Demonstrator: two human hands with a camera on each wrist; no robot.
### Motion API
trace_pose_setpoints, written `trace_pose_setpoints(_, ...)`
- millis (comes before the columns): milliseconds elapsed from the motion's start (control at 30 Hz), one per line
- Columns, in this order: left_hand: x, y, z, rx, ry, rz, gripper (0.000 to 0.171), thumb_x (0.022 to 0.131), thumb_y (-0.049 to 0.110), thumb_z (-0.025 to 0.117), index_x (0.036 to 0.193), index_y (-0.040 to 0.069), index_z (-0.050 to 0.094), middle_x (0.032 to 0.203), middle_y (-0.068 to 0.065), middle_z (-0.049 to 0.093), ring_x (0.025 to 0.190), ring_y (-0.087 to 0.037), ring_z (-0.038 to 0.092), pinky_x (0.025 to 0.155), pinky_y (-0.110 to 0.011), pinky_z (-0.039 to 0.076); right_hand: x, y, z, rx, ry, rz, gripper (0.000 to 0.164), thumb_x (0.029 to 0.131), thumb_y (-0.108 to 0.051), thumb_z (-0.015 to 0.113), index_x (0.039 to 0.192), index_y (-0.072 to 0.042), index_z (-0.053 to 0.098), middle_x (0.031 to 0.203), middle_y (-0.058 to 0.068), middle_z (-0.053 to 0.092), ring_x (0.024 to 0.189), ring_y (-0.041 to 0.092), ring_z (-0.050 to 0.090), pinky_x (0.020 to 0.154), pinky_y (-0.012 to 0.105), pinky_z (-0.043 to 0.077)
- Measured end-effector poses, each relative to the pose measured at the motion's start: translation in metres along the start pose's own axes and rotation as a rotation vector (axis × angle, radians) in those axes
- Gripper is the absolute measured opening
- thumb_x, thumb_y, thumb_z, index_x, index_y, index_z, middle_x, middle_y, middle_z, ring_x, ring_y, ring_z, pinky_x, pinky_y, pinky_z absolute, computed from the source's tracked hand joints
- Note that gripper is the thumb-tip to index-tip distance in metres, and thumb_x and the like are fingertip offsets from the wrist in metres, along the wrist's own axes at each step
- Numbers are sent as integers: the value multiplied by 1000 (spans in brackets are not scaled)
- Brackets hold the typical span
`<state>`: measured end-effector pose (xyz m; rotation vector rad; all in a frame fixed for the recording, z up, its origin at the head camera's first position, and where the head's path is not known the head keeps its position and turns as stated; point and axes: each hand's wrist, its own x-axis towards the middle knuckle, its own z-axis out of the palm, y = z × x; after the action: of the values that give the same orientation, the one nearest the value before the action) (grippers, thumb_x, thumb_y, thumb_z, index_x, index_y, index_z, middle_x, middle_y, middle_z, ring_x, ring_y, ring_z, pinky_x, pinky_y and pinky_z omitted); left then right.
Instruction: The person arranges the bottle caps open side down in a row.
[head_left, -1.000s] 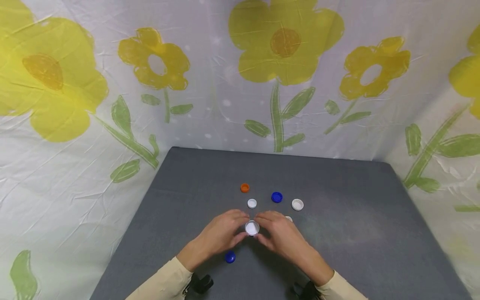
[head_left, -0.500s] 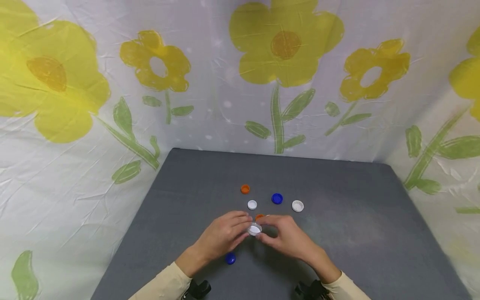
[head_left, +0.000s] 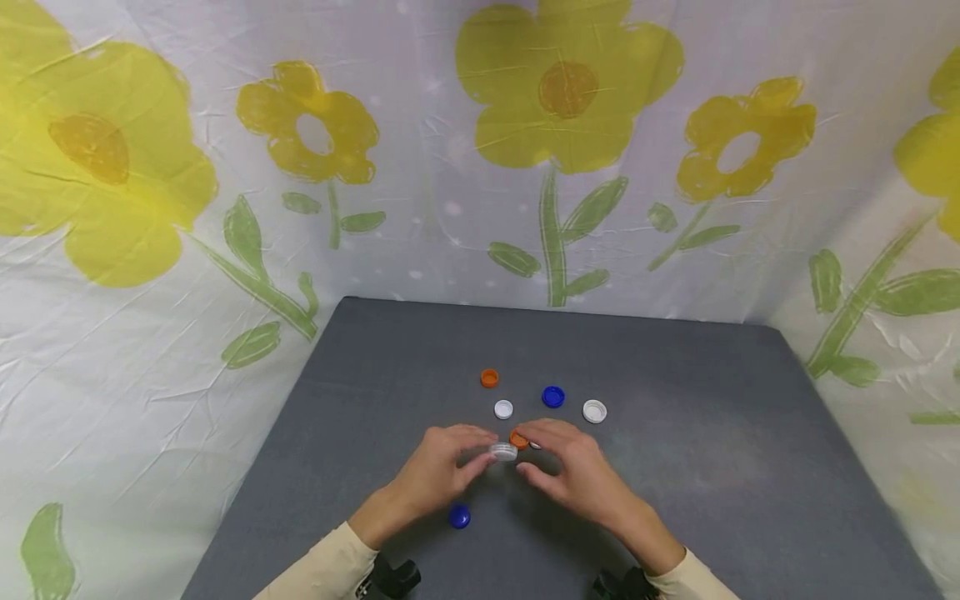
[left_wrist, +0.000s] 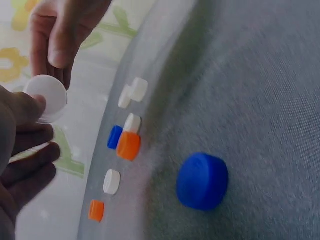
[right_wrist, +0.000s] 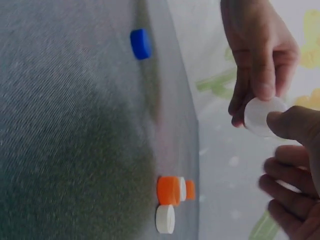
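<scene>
My left hand (head_left: 435,468) pinches a small round white container (head_left: 503,452) with a clear rim, raised above the dark table and now tilted edge-on in the head view. In the left wrist view the thumb lies on the flat white face of the container (left_wrist: 47,96). To its right, my right hand (head_left: 573,467) stays close with thumb and fingers spread, a narrow gap showing between them and the container. From the right wrist, the right thumb overlaps the white disc (right_wrist: 262,116). Behind the container lie an orange cap (head_left: 518,439) and a partly hidden white cap (head_left: 536,446).
Farther back on the dark grey table (head_left: 675,467) are another orange cap (head_left: 489,378), a white cap (head_left: 503,409), a blue cap (head_left: 553,397) and a larger white cap (head_left: 595,411). Nearer, below the left hand, sits a blue cap (head_left: 460,516). A flowered cloth (head_left: 420,167) surrounds the table.
The container has tipped from face-up to edge-on. My right fingers, earlier on its right side, have come away from it, while the left hand keeps hold. The orange cap behind has come into view.
</scene>
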<state>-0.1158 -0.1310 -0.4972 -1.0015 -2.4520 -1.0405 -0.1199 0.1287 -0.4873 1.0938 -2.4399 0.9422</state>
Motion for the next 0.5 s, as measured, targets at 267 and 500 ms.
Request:
trace_pose_setpoints(267, 5, 5, -8, -346, -139, -473, 14, 99, 20, 83, 105, 8, 86, 102, -2, 85, 93, -9, 77, 84, -29, 63, 2, 2, 3, -120, 117, -268, 67, 72, -7, 101, 134, -4, 75, 134, 11, 77, 122, 34, 74, 107, 48, 58)
trace_pose_setpoints(500, 6, 4, -11, -502, -238, -581, 20, 101, 21, 80, 107, 3, 85, 99, -6, 84, 89, -13, 75, 78, -21, 57, -2, 3, 9, -164, 122, -308, 58, 79, -13, 99, 131, -3, 76, 132, 10, 78, 124, 31, 74, 108, 47, 58)
